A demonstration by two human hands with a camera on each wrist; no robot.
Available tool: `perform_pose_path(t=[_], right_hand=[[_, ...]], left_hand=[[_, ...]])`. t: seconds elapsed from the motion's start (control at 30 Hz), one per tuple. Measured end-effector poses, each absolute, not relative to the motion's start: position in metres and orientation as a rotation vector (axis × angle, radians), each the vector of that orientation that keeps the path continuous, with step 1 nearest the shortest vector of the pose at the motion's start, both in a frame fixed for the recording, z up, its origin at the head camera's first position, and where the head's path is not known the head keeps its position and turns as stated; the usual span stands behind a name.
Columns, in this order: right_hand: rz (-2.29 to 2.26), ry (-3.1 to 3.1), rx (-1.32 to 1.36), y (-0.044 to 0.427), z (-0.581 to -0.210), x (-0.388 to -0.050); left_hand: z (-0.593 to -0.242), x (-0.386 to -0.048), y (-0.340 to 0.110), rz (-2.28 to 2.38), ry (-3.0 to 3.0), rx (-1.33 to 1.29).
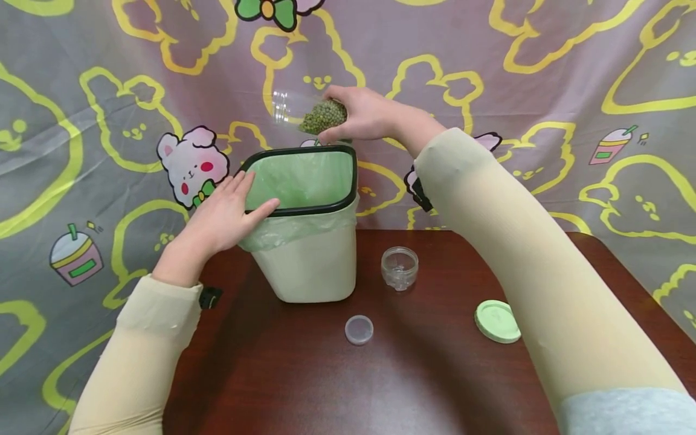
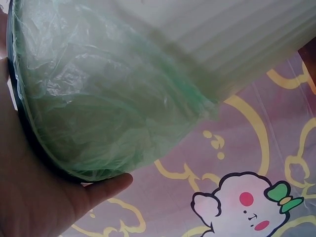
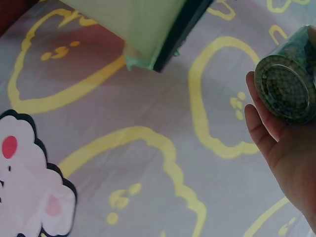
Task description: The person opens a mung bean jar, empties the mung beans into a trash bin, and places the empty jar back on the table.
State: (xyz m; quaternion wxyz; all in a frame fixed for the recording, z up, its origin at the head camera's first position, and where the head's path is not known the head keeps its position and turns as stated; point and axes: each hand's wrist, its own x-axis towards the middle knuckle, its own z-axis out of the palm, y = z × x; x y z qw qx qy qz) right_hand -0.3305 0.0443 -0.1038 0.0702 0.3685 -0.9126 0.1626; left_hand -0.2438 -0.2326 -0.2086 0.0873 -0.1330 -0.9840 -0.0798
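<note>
Up by the backdrop, my right hand (image 1: 367,113) grips a clear jar (image 1: 293,109) near its base. The jar lies on its side with its threaded mouth to the left, above the bin's back rim. Small green beans (image 1: 326,116), like mung beans, are heaped toward its base. The right wrist view shows the jar's round bottom (image 3: 286,88) with beans behind it. My left hand (image 1: 220,211) rests on the near left corner of the cream trash bin (image 1: 312,266), fingers and thumb extended over its black rim. A green bag (image 2: 113,113) lines the bin.
On the brown table (image 1: 326,386), right of the bin, stands a small clear container (image 1: 399,269). A small translucent lid (image 1: 359,330) lies in front of the bin. A pale green lid (image 1: 496,320) sits near my right forearm. A patterned cloth (image 1: 533,175) hangs behind.
</note>
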Motion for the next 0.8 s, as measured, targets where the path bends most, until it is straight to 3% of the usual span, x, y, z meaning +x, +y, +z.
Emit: perform_pose_path(t=[0.37, 0.8], right_hand=[[0.377, -2.801, 1.062, 0.037, -0.085, -0.324], [0.250, -2.861, 1.116, 0.036, -0.093, -0.327]], left_hand=[[-0.208, -0.245, -0.232, -0.233, -2.924, -0.386], [-0.210, -0.245, -0.233, -0.242, -2.929, -0.388]])
